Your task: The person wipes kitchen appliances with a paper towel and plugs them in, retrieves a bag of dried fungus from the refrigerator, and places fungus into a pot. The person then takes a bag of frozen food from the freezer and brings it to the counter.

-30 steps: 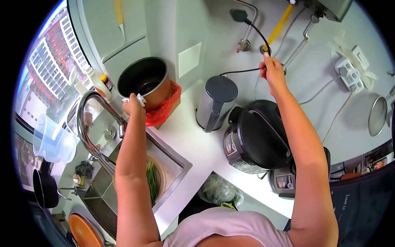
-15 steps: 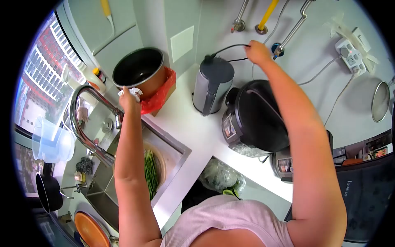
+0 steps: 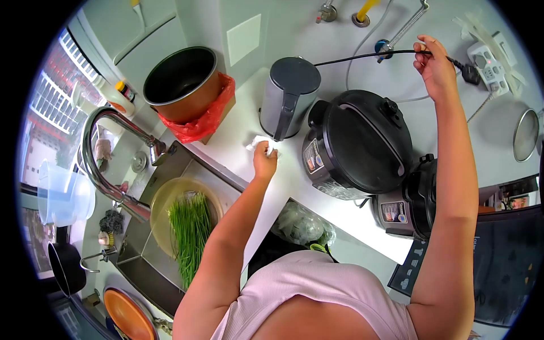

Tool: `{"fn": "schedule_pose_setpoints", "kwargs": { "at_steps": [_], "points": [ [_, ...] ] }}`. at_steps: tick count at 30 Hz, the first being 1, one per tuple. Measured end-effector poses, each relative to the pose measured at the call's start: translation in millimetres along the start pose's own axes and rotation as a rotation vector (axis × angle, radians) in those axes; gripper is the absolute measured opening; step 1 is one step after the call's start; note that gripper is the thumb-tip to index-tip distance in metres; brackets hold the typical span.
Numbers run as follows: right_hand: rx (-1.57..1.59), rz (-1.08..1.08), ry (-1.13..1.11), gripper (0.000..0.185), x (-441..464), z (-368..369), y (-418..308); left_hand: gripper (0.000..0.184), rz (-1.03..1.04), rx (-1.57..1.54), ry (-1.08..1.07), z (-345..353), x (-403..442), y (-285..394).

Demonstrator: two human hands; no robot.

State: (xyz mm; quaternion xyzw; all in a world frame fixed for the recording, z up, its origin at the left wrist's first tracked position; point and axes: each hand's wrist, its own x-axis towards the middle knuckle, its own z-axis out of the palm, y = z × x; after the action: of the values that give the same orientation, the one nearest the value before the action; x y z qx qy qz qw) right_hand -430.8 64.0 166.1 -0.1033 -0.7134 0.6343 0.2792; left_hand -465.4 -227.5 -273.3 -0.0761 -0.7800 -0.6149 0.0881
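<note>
In the head view, the right hand [image 3: 435,67] has its fingers closed on a black cord [image 3: 374,54], raised near the wall [image 3: 309,34]. The plug [image 3: 470,74] sits just beyond that hand, to its right and slightly lower, near the white socket block [image 3: 485,63] but seemingly apart from it; depth is hard to judge. The short stretch of cord between fingers and plug slants down to the right, and the plug's long axis seems to follow it roughly. The right hand is clearly the nearer one — the left is well away, low beside the kettle.

From the fingers, the cord runs leftward, nearly straight, to behind the grey kettle [image 3: 296,76], which stands upright on the white bench [image 3: 246,116]. The plug looks dark, solid and compact; its pins cannot be made out.

The left hand [image 3: 265,163] has its fingers curled on a crumpled white tissue [image 3: 258,141] at the bench, close to the foot of the kettle — the black cooker [image 3: 365,144] is to the right.
</note>
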Motion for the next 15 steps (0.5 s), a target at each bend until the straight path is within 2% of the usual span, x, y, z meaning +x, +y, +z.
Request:
{"fn": "schedule_pose_setpoints", "kwargs": {
  "at_steps": [1,4,5,8,9,10,12,14,15],
  "points": [
    [0.049,0.013,0.015,0.019,-3,-4,-3,0.045,-0.198,-0.145,-0.132,15,5,-16],
    [0.193,0.002,0.002,0.026,-4,-27,2,0.065,-0.085,0.162,0.112,32,6,35],
    [0.237,-0.023,0.005,0.025,-8,-34,4,0.084,-0.181,0.097,0.092,36,11,46],
    [0.24,-0.071,0.076,0.023,-19,-61,12,0.085,-0.079,0.158,0.304,50,25,56],
    [0.22,-0.081,0.107,0.022,-22,-70,14,0.085,-0.053,0.157,0.281,52,29,46],
    [0.201,-0.09,0.14,0.022,-26,-79,15,0.077,0.042,0.155,0.306,54,34,35],
    [0.195,-0.09,0.164,0.022,-33,-91,16,0.067,-0.078,-0.058,0.152,51,39,28],
    [0.195,-0.12,0.16,0.022,-39,-106,20,0.046,-0.016,-0.196,0.113,45,47,22],
    [0.215,-0.14,0.152,0.022,-43,-112,20,0.042,-0.028,-0.219,0.051,40,52,16]
  ]
}}
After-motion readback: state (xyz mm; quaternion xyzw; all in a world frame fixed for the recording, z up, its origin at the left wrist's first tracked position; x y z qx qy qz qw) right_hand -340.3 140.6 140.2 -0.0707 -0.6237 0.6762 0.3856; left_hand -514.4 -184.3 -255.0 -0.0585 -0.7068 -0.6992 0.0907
